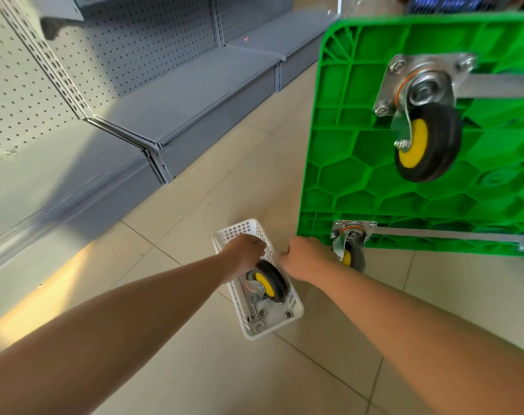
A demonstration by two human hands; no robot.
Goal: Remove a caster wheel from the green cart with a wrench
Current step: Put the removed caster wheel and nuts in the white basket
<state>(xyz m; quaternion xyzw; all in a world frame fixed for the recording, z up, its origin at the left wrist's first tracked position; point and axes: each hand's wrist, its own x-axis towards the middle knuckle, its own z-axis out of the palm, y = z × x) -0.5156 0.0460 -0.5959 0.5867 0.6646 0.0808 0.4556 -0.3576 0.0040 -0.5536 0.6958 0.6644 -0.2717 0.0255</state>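
White plastic mesh forms the small basket [256, 277] that sits on the tiled floor [213, 193], just left of the green cart [374, 181]. That cart stands tipped on its edge, its ribbed underside facing the camera. Inside the basket lies a loose caster wheel [269, 281] — black tyre, yellow hub, metal bracket — with a few nuts and washers [259, 320] at the basket's near end. The left hand [244, 254] reaches down into the basket's far end; its fingers point away and are hidden, so I cannot tell whether they hold anything. The right hand [305, 260] is beside the basket's right rim, fingers curled at the rim — a firm grip cannot be confirmed. Right of the basket, a lower mounted caster [349, 245] touches the floor, and an upper caster [424, 127] is bolted higher on the cart. Grey pegboard shelving [120, 94] stands well left of the basket.
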